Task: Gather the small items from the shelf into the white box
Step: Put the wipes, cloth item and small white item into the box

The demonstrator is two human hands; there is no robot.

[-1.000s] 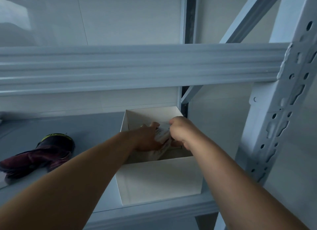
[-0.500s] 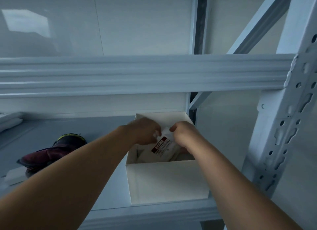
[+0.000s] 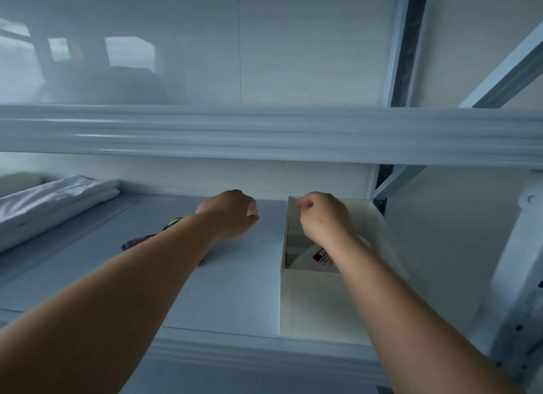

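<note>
The white box [image 3: 317, 302] stands on the right end of the shelf [image 3: 235, 290]. Inside it lies a white packet with a red label [image 3: 313, 257], partly hidden by my right forearm. My right hand [image 3: 320, 217] hovers over the box's back left corner, its fingers curled shut with nothing seen in them. My left hand [image 3: 232, 214] is left of the box, above the shelf surface, fingers loosely curled and empty. A dark red and yellow item [image 3: 147, 239] lies on the shelf, mostly hidden behind my left forearm.
A folded white cloth bundle [image 3: 53, 202] lies at the shelf's far left. An upper shelf beam [image 3: 264, 132] runs across above my hands. The white perforated upright post [image 3: 526, 276] stands right of the box.
Both hands have let go of the packet, which now lies in the box. My left hand has moved out of the box to the left. The view has shifted left.
</note>
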